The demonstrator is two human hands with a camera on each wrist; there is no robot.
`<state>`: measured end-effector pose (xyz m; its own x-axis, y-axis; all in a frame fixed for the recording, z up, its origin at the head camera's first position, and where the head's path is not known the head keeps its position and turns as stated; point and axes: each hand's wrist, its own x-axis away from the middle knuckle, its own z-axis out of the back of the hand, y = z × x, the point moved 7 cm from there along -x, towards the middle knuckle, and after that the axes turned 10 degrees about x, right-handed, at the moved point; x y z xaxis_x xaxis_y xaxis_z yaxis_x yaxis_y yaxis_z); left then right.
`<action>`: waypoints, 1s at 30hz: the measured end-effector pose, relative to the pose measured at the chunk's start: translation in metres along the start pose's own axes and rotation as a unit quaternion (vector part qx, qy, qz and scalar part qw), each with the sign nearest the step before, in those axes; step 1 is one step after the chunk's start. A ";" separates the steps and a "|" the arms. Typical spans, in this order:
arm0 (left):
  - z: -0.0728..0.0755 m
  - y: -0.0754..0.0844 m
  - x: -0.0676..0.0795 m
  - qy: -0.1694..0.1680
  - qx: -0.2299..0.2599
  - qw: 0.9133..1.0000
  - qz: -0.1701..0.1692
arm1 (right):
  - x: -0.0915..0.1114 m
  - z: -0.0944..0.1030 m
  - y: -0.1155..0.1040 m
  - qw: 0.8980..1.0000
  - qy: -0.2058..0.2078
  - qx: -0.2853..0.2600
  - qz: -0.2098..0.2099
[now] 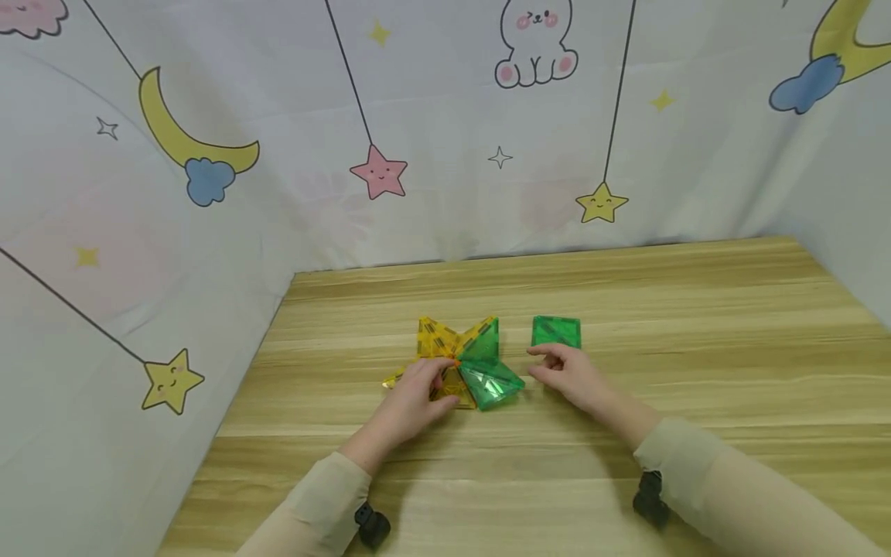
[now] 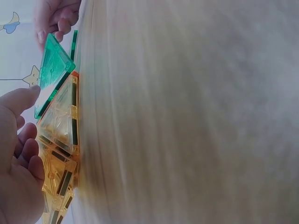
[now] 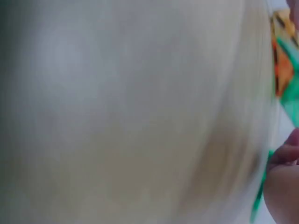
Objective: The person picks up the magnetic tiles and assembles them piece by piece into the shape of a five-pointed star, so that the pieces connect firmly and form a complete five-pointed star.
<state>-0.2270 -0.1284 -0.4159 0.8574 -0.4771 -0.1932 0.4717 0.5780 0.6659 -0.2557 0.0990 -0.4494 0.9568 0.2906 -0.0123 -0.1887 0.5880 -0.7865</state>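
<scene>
A star-like build of translucent magnetic tiles (image 1: 489, 382) stands on the table, yellow-orange on the left and green on the right. My left hand (image 1: 415, 393) is over its front left part, index fingertip right at the orange centre. In the left wrist view, the left hand (image 2: 18, 154) overlaps the yellow tiles (image 2: 60, 116), its other fingers loosely bent. A flat green square tile (image 1: 557, 330) lies to the right of the build. Just in front of that tile is my right hand (image 1: 572, 377), fingers loosely bent and thumb apart, with nothing visible between them.
The wood-grain table (image 1: 696, 333) reaches back to a white cloth backdrop (image 1: 445, 209) printed with stars and moons. A black wrist camera (image 1: 373, 526) hangs at the left sleeve, and another black camera (image 1: 650, 499) at the right.
</scene>
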 end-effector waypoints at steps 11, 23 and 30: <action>-0.006 0.002 -0.001 -0.017 0.018 1.000 -0.014 | -0.015 0.053 0.016 0.965 0.019 0.237 0.108; -0.010 0.000 -0.001 -0.029 0.034 0.999 -0.011 | -0.003 0.049 0.025 0.951 -0.030 0.294 0.091; -0.009 0.000 -0.001 -0.028 0.041 0.999 -0.010 | -0.001 0.048 0.018 0.954 -0.030 0.281 0.104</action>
<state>-0.2254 -0.1217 -0.4223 0.8336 -0.5262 -0.1679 0.4684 0.5125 0.7197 -0.2707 0.1452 -0.4341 0.8742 0.4785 -0.0828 -0.4784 0.8193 -0.3160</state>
